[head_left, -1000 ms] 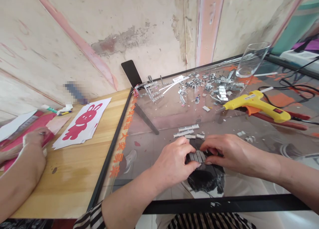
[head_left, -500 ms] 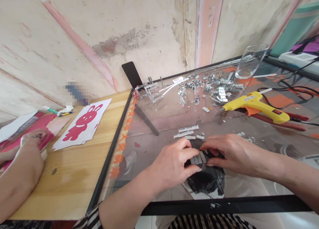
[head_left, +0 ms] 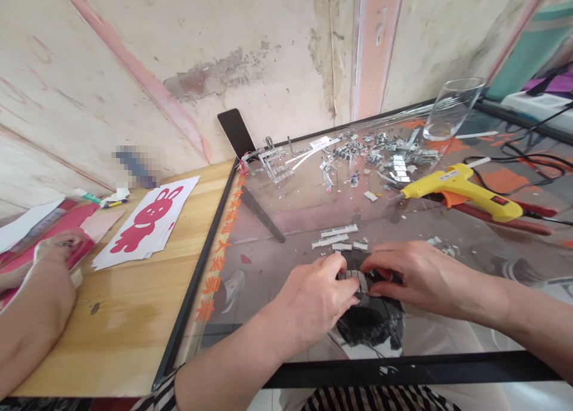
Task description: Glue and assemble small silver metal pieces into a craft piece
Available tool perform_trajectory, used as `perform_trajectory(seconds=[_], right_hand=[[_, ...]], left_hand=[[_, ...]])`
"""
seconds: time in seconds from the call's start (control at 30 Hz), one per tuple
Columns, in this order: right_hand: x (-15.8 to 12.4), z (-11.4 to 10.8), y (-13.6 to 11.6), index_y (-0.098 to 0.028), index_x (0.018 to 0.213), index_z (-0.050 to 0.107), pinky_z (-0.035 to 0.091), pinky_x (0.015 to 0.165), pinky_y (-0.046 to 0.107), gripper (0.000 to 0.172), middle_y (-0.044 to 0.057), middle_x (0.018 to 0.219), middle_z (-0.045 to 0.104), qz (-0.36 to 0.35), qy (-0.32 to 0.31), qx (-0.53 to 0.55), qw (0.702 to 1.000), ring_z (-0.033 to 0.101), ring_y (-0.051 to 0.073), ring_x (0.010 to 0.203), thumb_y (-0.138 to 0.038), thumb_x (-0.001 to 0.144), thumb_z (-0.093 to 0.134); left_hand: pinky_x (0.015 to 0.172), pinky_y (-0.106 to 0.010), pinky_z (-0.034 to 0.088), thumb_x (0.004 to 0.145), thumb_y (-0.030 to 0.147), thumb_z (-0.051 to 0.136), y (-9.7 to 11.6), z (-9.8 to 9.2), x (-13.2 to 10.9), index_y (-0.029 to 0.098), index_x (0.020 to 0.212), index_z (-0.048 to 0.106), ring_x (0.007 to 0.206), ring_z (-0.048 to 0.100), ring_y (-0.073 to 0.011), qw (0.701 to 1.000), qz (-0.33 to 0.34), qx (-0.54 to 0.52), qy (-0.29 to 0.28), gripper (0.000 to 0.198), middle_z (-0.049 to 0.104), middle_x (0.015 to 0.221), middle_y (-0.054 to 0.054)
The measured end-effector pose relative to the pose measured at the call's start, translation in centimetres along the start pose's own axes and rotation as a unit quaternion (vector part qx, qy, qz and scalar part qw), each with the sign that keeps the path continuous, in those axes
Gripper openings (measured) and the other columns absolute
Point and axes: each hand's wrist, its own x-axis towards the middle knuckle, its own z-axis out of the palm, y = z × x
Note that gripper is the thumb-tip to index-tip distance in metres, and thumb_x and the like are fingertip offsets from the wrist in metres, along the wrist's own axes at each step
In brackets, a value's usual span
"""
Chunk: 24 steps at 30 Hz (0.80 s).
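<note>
Since the earlier frames, the left hand (head_left: 313,297) has slid a little farther over the row of small grey tiles (head_left: 356,280), so its thumb and forefinger now cover more of it; the right hand (head_left: 405,272) has hardly shifted. Both hands are together, fingertips pinching the same short row from either side, low against the glass tabletop (head_left: 313,208) near its front edge. Their grip is closed on the tiles, though how firmly cannot be told.

By the look of it, the step in hand is pressing or aligning these tiles into one strip. A next move would call for steady, even pressure and keeping the pieces flush, since they are small and could skew.

Just beyond the hands lie a few loose silvery strips (head_left: 338,237). Farther back sits a scatter of mirror pieces (head_left: 380,154), with a yellow glue gun (head_left: 456,184) to the right and a clear glass (head_left: 452,107) behind it. On the wooden table (head_left: 134,315) to the left lie a red rabbit paper cutout (head_left: 147,220) and another person's hand (head_left: 60,247) resting on red paper.
</note>
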Motion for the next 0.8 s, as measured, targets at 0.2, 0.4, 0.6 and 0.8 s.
perform_trajectory(seconds=[0.2,0.4,0.6,0.8], right_hand=[[-0.17,0.02,-0.16,-0.022,0.091,0.064,0.037,0.057,0.024,0.012,0.001,0.077,0.065,0.015,0.017,-0.003,1.000,0.057,0.015,0.063,-0.030,0.083,0.062],[-0.07,0.33,-0.41,-0.021,0.091,0.065,0.038,0.059,0.026,0.012,0.001,0.078,0.066,0.027,0.018,-0.019,0.999,0.059,0.017,0.066,-0.030,0.083,0.061],[0.07,0.55,-0.59,-0.020,0.087,0.065,0.037,0.058,0.026,0.008,0.001,0.076,0.065,0.028,0.013,-0.016,0.999,0.058,0.017,0.065,-0.026,0.083,0.060],[0.18,0.69,-0.47,-0.020,0.088,0.065,0.038,0.060,0.026,0.009,0.000,0.075,0.064,0.050,0.002,0.002,0.999,0.057,0.016,0.064,-0.026,0.082,0.061]], left_hand=[[0.068,-0.029,0.049,0.092,0.031,0.047,-0.06,-0.01,-0.14,0.022,0.093,0.063,0.088,0.057,-0.0187,1.000,-0.011,0.014,0.014,0.019,0.056,0.105,-0.005],[0.070,-0.028,0.048,0.092,0.029,0.046,-0.12,0.35,-0.04,0.023,0.091,0.064,0.086,0.057,-0.0179,1.000,-0.017,0.009,0.024,0.019,0.057,0.101,-0.003],[0.070,-0.027,0.047,0.092,0.029,0.048,-0.19,0.35,0.16,0.022,0.089,0.066,0.083,0.056,-0.0169,1.000,-0.018,-0.008,0.024,0.019,0.058,0.096,-0.003],[0.071,-0.027,0.046,0.091,0.028,0.049,-0.06,0.52,0.29,0.022,0.086,0.067,0.083,0.055,-0.0164,0.999,-0.026,-0.027,0.026,0.020,0.058,0.094,-0.003]])
